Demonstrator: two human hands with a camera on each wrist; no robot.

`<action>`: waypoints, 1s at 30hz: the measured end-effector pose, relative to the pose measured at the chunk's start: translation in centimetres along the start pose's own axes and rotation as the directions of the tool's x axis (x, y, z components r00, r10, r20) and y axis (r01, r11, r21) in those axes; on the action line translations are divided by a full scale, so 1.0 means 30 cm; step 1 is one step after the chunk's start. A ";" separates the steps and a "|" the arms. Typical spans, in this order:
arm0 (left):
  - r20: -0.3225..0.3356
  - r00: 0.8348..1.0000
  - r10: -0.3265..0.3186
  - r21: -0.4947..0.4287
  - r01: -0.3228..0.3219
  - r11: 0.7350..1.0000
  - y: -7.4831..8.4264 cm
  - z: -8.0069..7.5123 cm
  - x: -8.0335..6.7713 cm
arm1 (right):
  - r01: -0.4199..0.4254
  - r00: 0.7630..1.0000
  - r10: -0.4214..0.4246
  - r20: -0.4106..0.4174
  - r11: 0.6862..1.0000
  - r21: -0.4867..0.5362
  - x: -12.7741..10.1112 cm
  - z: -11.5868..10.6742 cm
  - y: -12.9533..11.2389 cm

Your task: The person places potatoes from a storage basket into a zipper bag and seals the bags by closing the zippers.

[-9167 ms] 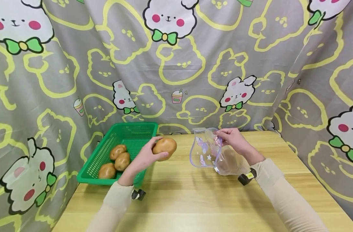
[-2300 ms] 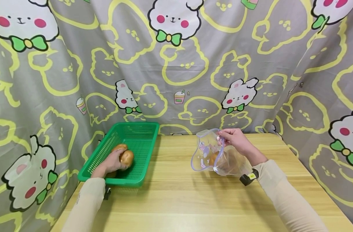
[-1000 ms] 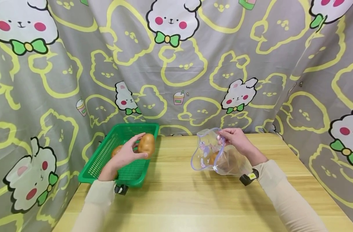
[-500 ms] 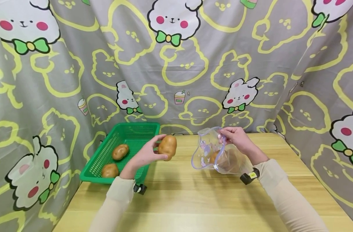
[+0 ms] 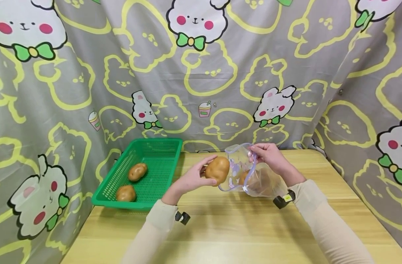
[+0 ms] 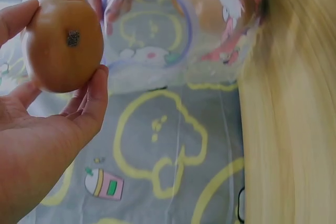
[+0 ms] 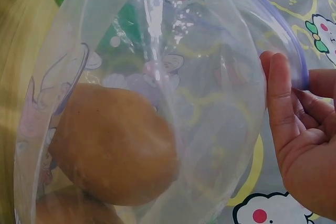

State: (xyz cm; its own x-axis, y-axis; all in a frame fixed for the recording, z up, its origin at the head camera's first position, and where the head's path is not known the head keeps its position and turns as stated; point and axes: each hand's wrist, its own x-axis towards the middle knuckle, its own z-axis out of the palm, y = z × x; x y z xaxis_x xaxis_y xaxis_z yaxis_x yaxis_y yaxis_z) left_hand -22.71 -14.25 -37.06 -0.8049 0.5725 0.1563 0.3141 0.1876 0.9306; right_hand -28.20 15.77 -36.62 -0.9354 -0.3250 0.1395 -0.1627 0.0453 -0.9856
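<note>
Potato (image 5: 217, 170): brown, oval, one dark eye showing in the left wrist view (image 6: 63, 48). You hold it off the counter in your left hand (image 5: 196, 177), thumb on one side and fingers curled round the other. It sits right at the mouth of the bag, touching or just short of the rim; which of the two cannot be told.

Bag (image 5: 250, 176): clear plastic, purple zip edge, printed with small cartoon figures. It lies on its side on the counter with the mouth turned toward the potato and held open. Your right hand (image 5: 270, 156) pinches the upper rim between thumb and fingers; the right wrist view shows the fingertips (image 7: 281, 95) on the purple edge.

Bag contents: potatoes already inside (image 7: 113, 142), at least two, one resting on the other.

Basket (image 5: 161, 190): green, perforated plastic, at the counter's far left corner, well apart from the bag. It holds two more potatoes, one (image 5: 137, 171) nearer the back and one (image 5: 126, 193) nearer the front.

Counter (image 5: 240, 231): pale wood grain.

Backdrop (image 5: 88, 73): grey cloth with yellow outlines and white cartoon animals, hung behind and at both sides.
</note>
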 end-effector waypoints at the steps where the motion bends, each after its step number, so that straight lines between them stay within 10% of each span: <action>1: 0.006 1.000 0.002 0.007 -0.002 1.000 0.000 0.008 0.006 | 0.001 1.000 -0.001 0.002 1.000 0.003 0.000 0.001 0.000; 30: -0.019 0.999 -0.046 0.216 0.049 0.975 0.028 0.152 0.080 | 0.003 1.000 -0.002 0.015 1.000 -0.018 0.001 0.005 -0.012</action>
State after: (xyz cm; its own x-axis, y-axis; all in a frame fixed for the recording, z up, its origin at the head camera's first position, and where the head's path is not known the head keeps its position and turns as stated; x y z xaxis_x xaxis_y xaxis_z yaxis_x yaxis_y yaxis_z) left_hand -22.08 -9.08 -37.42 -0.8279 0.5480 0.1191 0.3755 0.3838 0.8436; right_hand -28.13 15.62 -36.29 -0.9302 -0.3391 0.1405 -0.1711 0.0618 -0.9833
